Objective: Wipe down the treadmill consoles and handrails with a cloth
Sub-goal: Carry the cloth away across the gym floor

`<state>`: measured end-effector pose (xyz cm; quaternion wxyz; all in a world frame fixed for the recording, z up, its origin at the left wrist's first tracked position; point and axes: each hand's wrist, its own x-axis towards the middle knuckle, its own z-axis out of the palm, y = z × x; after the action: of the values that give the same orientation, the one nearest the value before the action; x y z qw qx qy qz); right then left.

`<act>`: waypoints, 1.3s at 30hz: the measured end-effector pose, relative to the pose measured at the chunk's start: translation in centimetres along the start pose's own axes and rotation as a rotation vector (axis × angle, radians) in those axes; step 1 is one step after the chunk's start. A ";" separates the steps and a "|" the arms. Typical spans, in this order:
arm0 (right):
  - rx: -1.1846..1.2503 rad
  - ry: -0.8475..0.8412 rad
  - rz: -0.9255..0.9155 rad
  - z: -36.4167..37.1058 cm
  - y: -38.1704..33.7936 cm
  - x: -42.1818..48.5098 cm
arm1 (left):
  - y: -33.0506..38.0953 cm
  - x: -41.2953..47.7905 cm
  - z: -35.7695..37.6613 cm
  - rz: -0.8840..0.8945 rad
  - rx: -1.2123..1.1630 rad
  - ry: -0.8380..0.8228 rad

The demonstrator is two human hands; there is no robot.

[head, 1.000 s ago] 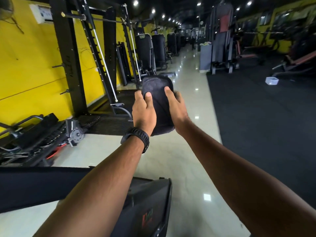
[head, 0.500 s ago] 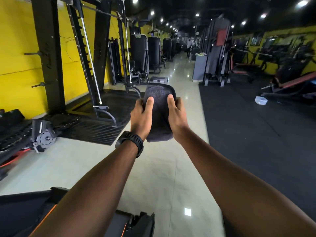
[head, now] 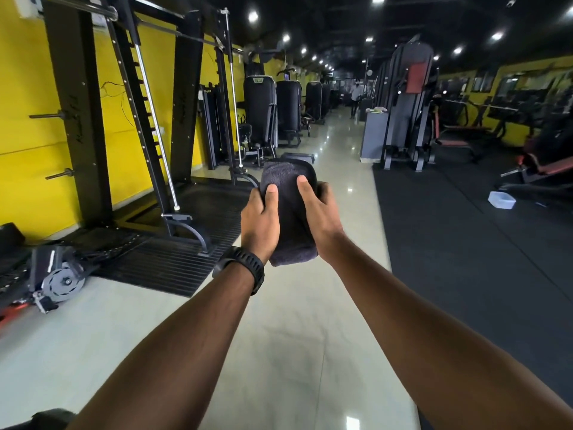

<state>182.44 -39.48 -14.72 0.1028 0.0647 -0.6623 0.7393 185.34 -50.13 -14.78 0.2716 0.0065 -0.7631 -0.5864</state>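
Both hands, left (head: 259, 223) and right (head: 319, 212), grip the folded cloth (head: 290, 206) held out at twelve o'clock (thumbs on top), probably squaring it for wiping; no treadmill console shows.

Small round ceiling spotlights (head: 253, 16) across the top of the frame burn white against a black ceiling (head: 325, 23), leaving the right side dim and the yellow painted wall (head: 24, 119) at left brighter. The polished pale tiled floor (head: 279, 336) throws back white glare spots at centre and bottom. The folded dark grey terry cloth (head: 288, 187) at centre is sharp, the far aisle (head: 338, 119) soft, and the wide lens bends the black steel rack uprights (head: 74, 103) at left.
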 end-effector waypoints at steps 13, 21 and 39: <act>-0.028 0.007 0.024 -6.8 6.1 26.4 | -5.1 19.3 17.7 -0.016 0.050 -0.004; -0.071 0.113 -0.012 -8.1 13.0 42.6 | -12.5 33.2 27.5 -0.032 0.001 -0.058; -0.215 0.623 -0.028 -29.5 20.4 81.5 | -19.5 63.4 66.6 0.054 -0.170 -0.510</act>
<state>99.67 -6.89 -18.89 0.3167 -0.1668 -0.6724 0.6478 97.14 -17.70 -17.50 0.0856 -0.1848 -0.7547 -0.6237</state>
